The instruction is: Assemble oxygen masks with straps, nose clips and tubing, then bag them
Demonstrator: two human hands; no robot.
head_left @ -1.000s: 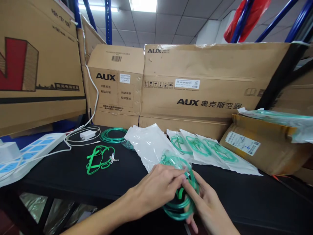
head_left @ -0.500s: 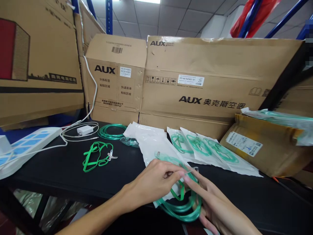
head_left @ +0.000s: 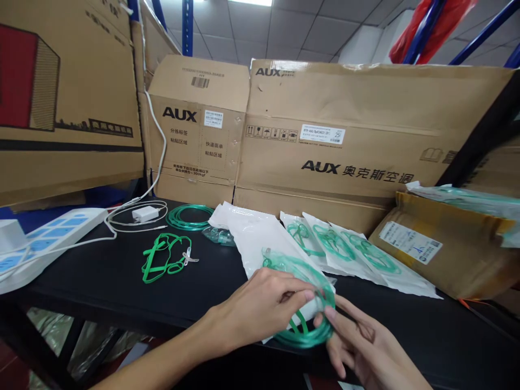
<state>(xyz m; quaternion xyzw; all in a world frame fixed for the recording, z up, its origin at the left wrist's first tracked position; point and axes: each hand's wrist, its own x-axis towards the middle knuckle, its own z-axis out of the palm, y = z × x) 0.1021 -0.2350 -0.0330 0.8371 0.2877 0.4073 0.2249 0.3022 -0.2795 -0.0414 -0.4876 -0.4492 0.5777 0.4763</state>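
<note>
My left hand (head_left: 260, 309) pinches a coil of green tubing (head_left: 307, 333) at the front edge of the black table (head_left: 101, 287), over a white plastic bag (head_left: 260, 238). My right hand (head_left: 365, 346) sits just right of the coil, its fingertips pinching the tubing from the other side. Part of the coil is hidden behind my left fingers.
Several sealed bags of green tubing (head_left: 349, 252) lie in a row to the right. A loose green strap (head_left: 162, 257), a green tube coil (head_left: 189, 216), a white charger with cable (head_left: 144, 213) and a power strip (head_left: 44, 238) lie left. Cardboard boxes (head_left: 345, 141) wall the back; a brown carton (head_left: 447, 249) stands right.
Both hands have kept working the green coil near the table's front edge; the coil now sits higher and tighter between my fingertips. The camera view has shifted slightly.
</note>
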